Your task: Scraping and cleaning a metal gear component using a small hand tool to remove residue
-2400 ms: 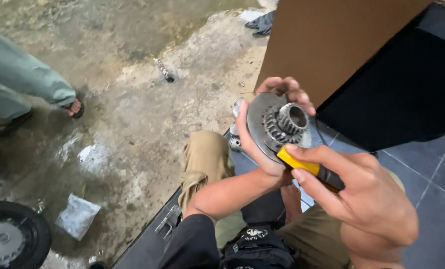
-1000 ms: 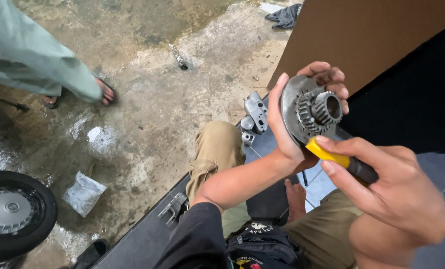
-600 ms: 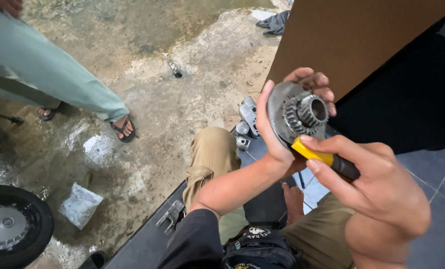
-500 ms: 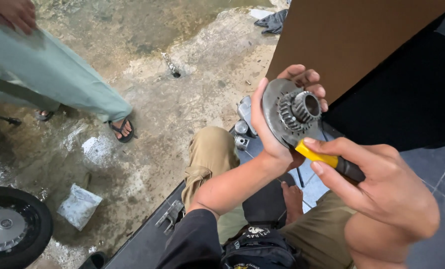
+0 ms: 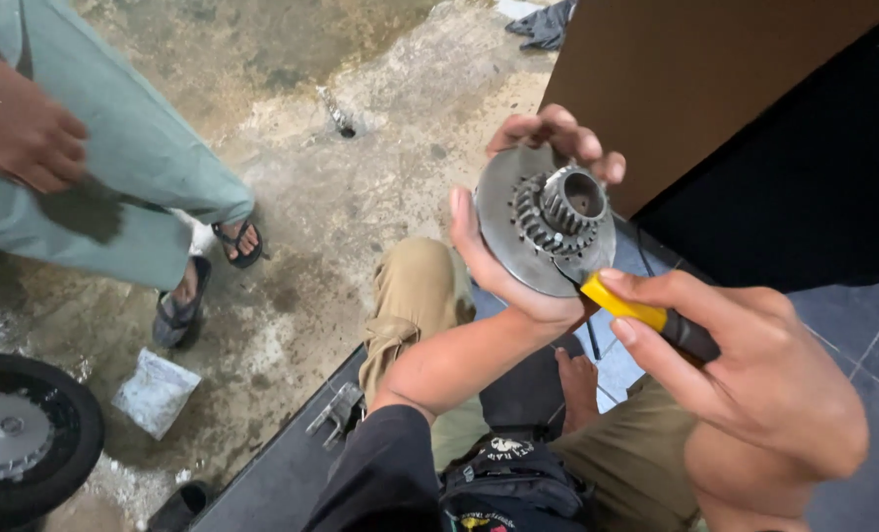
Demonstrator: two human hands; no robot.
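My left hand (image 5: 518, 246) holds up a round grey metal disc with a toothed gear hub (image 5: 548, 222), fingers curled over its top edge and palm under its lower rim. My right hand (image 5: 745, 384) grips a tool with a yellow and black handle (image 5: 646, 317). The tool's metal tip rests on the disc just below the gear teeth. I sit with my legs in tan trousers (image 5: 415, 305) stretched out below the hands.
Another person in pale green clothes and sandals (image 5: 178, 305) stands at the left on wet concrete. A small wheel (image 5: 16, 438) lies at the lower left, a plastic bag (image 5: 156, 391) beside it. A brown board (image 5: 695, 79) leans at the upper right. Dark tiles cover the floor at right.
The disc and tool have stayed together in my hands, shifting slightly in view. The other person has stepped closer from the left, and the view has moved with my head.
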